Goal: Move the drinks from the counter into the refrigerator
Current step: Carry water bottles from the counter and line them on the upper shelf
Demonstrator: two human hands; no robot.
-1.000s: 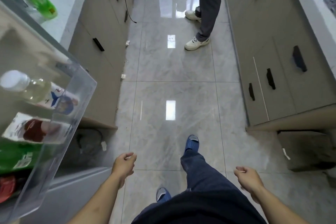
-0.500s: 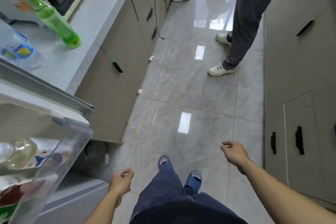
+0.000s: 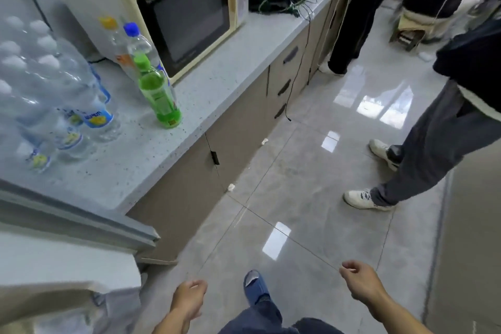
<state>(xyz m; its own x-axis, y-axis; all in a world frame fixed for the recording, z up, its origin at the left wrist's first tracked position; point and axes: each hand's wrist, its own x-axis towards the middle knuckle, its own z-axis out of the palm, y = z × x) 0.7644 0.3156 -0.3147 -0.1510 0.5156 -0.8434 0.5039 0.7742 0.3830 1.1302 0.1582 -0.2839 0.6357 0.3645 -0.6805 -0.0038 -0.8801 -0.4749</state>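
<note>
Countertop point(image 3: 217, 95) bears a green-filled bottle point(image 3: 158, 95); left grip point(image 3: 188, 299) and right grip point(image 3: 359, 279) hang loosely curled, empty.

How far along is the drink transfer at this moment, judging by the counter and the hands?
Done: nothing can be confirmed, since the refrigerator's shelves are out of view. In hand: nothing; the left hand and right hand hang loosely curled over the floor. Left: the green bottle, the blue-capped bottle, the orange-capped bottle and the pack of water bottles stand on the counter.
</note>
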